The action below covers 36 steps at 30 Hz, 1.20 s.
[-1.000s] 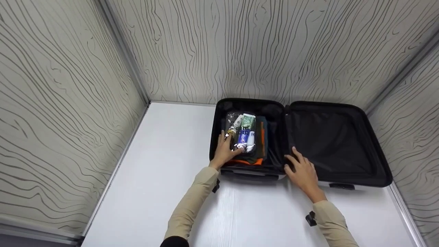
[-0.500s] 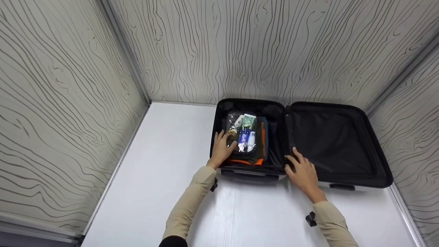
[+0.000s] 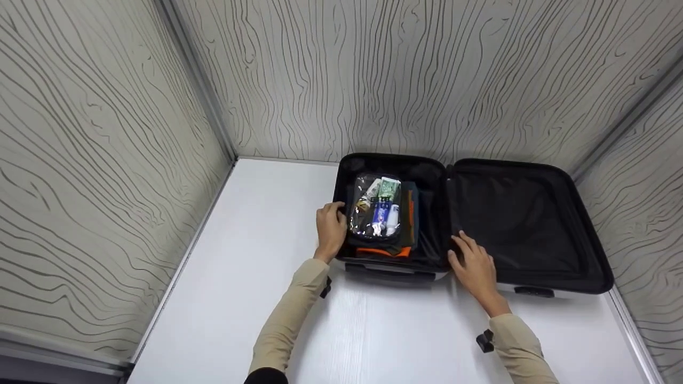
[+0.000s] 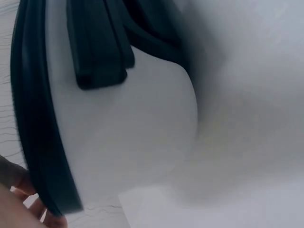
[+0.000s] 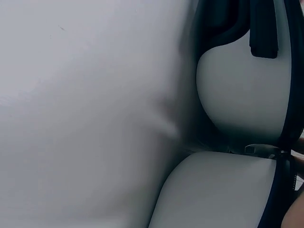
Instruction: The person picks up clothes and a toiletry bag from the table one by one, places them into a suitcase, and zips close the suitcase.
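Note:
A suitcase (image 3: 388, 276) lies spread flat, black inside and pale outside. In its left half, a clear toiletry bag (image 3: 363, 224) with tubes and bottles sits on folded clothes (image 3: 411, 213) in dark green, orange and blue. My left hand (image 3: 330, 230) grips the left rim with bent fingers; the left wrist view shows its fingers (image 4: 38, 209) by the black edge. Over the seam between the halves, my right hand (image 3: 475, 272) rests with relaxed fingers touching the rim. Only slivers of its fingers show in the right wrist view, beside the hinge (image 5: 261, 150).
The suitcase's right half (image 3: 517, 218) has a black lining and reaches near the right wall. It lies on a white table (image 3: 256, 224) against a wood-grain patterned back wall (image 3: 341, 80). A black carry handle (image 3: 392, 273) faces the front.
My left hand has come off the toiletry bag and moved left to the suitcase's rim. The right hand has stayed almost still at the seam.

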Tool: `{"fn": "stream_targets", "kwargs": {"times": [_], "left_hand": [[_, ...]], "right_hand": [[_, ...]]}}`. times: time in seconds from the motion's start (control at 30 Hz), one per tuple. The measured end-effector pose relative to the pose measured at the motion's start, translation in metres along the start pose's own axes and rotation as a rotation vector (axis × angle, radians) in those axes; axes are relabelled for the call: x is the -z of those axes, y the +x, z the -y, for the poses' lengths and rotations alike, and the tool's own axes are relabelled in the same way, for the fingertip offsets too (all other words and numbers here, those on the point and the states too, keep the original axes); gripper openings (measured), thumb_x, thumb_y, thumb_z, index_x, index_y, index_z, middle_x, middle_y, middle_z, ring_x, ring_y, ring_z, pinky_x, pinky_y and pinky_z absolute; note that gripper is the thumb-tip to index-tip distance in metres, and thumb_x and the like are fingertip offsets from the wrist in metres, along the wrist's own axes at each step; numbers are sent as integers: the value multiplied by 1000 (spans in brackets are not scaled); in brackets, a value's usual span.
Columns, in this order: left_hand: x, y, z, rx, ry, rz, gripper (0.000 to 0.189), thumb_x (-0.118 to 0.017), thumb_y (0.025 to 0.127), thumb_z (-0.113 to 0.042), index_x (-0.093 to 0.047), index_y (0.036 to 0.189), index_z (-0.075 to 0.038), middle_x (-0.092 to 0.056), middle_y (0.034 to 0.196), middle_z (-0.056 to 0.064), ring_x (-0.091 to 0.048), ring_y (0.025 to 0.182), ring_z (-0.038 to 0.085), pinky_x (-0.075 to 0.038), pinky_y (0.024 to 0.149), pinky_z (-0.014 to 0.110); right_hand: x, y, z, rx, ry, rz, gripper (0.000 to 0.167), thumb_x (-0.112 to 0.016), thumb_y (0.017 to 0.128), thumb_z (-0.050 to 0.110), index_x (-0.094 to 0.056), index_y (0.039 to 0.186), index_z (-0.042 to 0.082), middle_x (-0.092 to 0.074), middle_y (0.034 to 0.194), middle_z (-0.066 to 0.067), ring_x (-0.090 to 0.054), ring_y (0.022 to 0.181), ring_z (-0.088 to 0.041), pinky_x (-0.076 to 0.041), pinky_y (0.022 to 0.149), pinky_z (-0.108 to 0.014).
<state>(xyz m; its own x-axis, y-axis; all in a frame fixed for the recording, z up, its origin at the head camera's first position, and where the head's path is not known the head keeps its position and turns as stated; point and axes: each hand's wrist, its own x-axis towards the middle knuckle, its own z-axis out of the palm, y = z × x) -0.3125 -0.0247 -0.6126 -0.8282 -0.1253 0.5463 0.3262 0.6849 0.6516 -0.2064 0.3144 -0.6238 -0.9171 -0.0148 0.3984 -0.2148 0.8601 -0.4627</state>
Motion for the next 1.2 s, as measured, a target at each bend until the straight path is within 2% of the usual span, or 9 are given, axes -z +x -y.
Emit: {"fn": "stream_targets", "kwargs": {"times": [0.2, 0.3, 0.47, 0.57, 0.7, 0.83, 1.0, 1.1, 1.2], "left_hand": [[3, -3, 8, 122, 25, 16, 23, -60, 89, 2, -69, 110, -2, -60, 107, 17, -54, 93, 35, -43, 80, 48], [4, -5, 11, 136, -1, 28, 24, -58, 90, 3, -67, 113, 1, -60, 109, 20, -56, 96, 37, -46, 83, 48], [5, -6, 14, 112, -40, 46, 26, -56, 93, 5, -62, 118, 8, -62, 112, 25, -62, 102, 40, -49, 89, 48], [6, -7, 14, 132, -61, 68, 28, -56, 93, 4, -60, 121, 11, -63, 115, 27, -61, 108, 39, -49, 92, 48], [8, -7, 14, 172, -82, 98, 29, -56, 94, 4, -60, 122, 12, -64, 116, 26, -62, 110, 38, -49, 92, 48], [9, -8, 14, 178, -96, 113, 29, -55, 95, 3, -60, 122, 11, -66, 114, 25, -64, 106, 37, -50, 89, 48], [9, -7, 14, 172, -91, 132, 28, -55, 96, 4, -60, 123, 10, -68, 110, 24, -66, 99, 36, -53, 82, 48], [9, -7, 14, 185, -87, 144, 28, -54, 96, 3, -61, 123, 9, -68, 111, 23, -67, 99, 35, -54, 81, 48], [8, -7, 13, 193, -84, 148, 28, -54, 97, 3, -61, 123, 9, -68, 112, 23, -67, 101, 36, -53, 82, 48]], "right_hand": [[-4, 1, -4, 40, 22, -262, 27, -67, 89, 6, -69, 115, -1, -61, 125, -24, -51, 114, -48, -33, 97, -64], [-2, 0, -8, 26, 25, -365, 25, -67, 87, 2, -70, 112, -2, -61, 124, -25, -49, 117, -49, -30, 101, -63], [6, -4, -16, -69, -29, -456, 38, -65, 88, 5, -63, 126, -1, -55, 134, -25, -41, 128, -48, -20, 112, -57], [13, -6, -22, -144, -95, -500, 50, -64, 88, 8, -55, 136, -1, -49, 140, -24, -35, 133, -46, -15, 116, -53], [20, -9, -30, -269, -145, -536, 61, -63, 88, 13, -43, 145, 0, -34, 151, -27, -23, 140, -45, -8, 117, -50], [28, -11, -34, -422, -133, -537, 70, -58, 91, 18, -29, 152, 1, -11, 159, -30, -5, 145, -45, 3, 118, -49], [39, -14, -39, -600, -101, -499, 80, -51, 95, 24, -6, 158, 4, 11, 158, -31, 14, 145, -44, 16, 114, -45], [44, -17, -44, -701, -61, -474, 87, -48, 95, 27, 9, 157, 5, 20, 156, -32, 24, 143, -42, 22, 111, -43], [46, -21, -50, -783, -20, -464, 90, -47, 94, 27, 14, 154, 1, 25, 154, -32, 29, 141, -42, 25, 110, -42]]}}
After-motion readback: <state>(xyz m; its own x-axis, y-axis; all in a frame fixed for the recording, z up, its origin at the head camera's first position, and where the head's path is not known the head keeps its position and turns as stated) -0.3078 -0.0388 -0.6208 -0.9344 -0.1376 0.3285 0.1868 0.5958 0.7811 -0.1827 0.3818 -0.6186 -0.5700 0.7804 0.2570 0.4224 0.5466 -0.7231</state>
